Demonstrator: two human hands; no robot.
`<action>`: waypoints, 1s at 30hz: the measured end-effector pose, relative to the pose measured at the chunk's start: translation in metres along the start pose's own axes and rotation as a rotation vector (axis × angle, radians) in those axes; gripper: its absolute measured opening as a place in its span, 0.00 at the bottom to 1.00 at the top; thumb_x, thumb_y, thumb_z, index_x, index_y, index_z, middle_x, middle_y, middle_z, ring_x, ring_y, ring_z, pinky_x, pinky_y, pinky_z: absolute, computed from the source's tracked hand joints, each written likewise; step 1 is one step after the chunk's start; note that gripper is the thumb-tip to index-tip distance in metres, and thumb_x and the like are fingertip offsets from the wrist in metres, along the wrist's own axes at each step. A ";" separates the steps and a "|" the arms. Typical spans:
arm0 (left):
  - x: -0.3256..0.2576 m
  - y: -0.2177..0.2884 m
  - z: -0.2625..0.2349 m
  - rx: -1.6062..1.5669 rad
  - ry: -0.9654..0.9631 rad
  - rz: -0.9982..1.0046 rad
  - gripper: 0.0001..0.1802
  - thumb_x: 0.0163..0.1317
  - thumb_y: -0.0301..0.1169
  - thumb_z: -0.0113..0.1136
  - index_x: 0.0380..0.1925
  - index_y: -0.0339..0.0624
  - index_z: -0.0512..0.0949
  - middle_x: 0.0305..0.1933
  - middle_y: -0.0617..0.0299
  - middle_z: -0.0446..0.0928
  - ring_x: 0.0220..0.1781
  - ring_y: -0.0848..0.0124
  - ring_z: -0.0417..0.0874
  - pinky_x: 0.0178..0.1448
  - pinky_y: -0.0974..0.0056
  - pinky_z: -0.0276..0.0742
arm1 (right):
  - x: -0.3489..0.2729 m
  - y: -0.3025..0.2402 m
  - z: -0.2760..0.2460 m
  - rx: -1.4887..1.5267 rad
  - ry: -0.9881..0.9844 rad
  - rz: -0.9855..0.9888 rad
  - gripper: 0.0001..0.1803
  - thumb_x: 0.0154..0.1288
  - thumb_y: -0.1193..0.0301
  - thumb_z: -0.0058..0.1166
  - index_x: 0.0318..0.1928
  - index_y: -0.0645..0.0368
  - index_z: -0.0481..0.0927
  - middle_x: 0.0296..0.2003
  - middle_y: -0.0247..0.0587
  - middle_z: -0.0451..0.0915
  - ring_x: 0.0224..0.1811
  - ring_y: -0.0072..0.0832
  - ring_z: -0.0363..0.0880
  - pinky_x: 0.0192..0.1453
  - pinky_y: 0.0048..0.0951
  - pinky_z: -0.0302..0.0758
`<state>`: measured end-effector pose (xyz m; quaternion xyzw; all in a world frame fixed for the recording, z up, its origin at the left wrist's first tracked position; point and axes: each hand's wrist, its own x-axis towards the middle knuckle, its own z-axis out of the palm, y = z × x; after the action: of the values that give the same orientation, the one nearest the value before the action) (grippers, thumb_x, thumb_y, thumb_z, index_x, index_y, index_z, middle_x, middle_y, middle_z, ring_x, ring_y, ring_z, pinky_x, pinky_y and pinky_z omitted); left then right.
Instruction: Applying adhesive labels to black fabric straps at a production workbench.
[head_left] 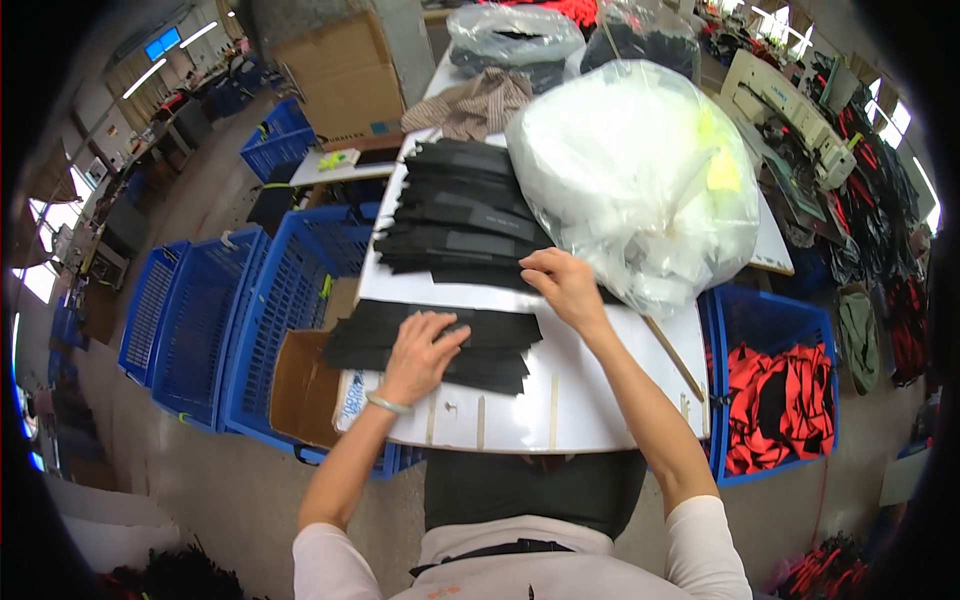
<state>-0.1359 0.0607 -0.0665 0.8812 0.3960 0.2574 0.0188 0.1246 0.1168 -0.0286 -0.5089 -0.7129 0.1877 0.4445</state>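
Observation:
My left hand (423,352) lies with fingers spread on a small layered pile of black fabric strips (500,335) near the table's front edge. A bracelet circles that wrist. Farther back, a larger row of overlapping black fabric pieces (455,200) runs up the table. At the right end of its nearest pieces is my right hand (562,285), fingers curled together. What sits between those fingertips, if anything, is hidden. Both piles rest on a white tabletop (590,400).
A big clear plastic bag of white material (640,180) stands right of the stacks. Blue crates (290,290) line the left side, one with an open cardboard box (300,385). Another blue crate holds red and black pieces (780,410) at right. A stick (675,358) lies by the bag.

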 end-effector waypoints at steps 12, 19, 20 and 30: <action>0.012 0.013 -0.003 -0.296 0.186 -0.233 0.16 0.59 0.35 0.62 0.46 0.41 0.80 0.50 0.55 0.78 0.54 0.58 0.76 0.64 0.55 0.67 | 0.037 0.037 0.055 -0.545 0.059 -0.274 0.03 0.53 0.71 0.58 0.30 0.54 0.81 0.34 0.34 0.77 0.39 0.34 0.74 0.40 0.36 0.70; 0.044 0.051 0.020 -1.090 0.336 -0.643 0.14 0.62 0.32 0.62 0.46 0.36 0.80 0.42 0.59 0.82 0.44 0.76 0.81 0.49 0.70 0.77 | 0.034 0.034 0.055 -0.451 0.077 -0.320 0.10 0.48 0.70 0.64 0.31 0.59 0.79 0.42 0.44 0.79 0.46 0.43 0.77 0.48 0.43 0.74; 0.045 0.057 0.023 -1.125 0.352 -0.597 0.14 0.64 0.31 0.61 0.46 0.34 0.79 0.41 0.62 0.82 0.44 0.78 0.79 0.50 0.71 0.76 | 0.037 0.036 0.056 -0.409 0.081 -0.235 0.11 0.50 0.69 0.64 0.33 0.59 0.77 0.40 0.46 0.79 0.45 0.44 0.76 0.47 0.43 0.73; 0.034 0.057 0.007 -1.517 0.355 -0.817 0.19 0.68 0.34 0.56 0.53 0.32 0.74 0.46 0.57 0.79 0.45 0.73 0.81 0.49 0.69 0.78 | 0.043 0.028 0.056 -0.437 0.066 -0.260 0.07 0.52 0.74 0.60 0.31 0.59 0.75 0.33 0.39 0.75 0.40 0.38 0.73 0.46 0.39 0.67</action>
<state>-0.0742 0.0468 -0.0444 0.3675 0.3998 0.5576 0.6279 0.0899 0.1773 -0.0596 -0.5028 -0.7810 -0.0461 0.3676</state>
